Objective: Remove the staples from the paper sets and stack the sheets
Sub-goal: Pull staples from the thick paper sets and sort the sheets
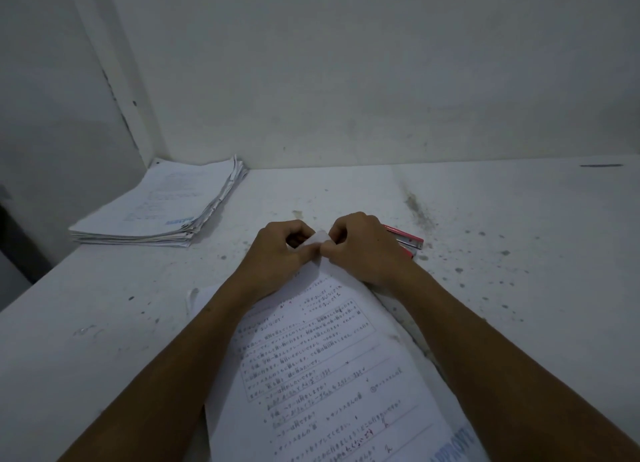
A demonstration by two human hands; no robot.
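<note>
A printed paper set (325, 368) lies on the white table in front of me, its far corner lifted. My left hand (277, 250) and my right hand (363, 246) both pinch that raised corner, fingertips meeting at the fold. The staple itself is hidden by my fingers. A red stapler (408, 241) lies on the table just behind my right hand, partly covered by it. A pile of loose sheets (162, 208) sits at the far left near the wall corner.
The white table (502, 271) is speckled with dark marks and meets a white wall at the back. Its left edge (52, 281) drops off beside the pile. More sheets lie under the paper set near my right forearm.
</note>
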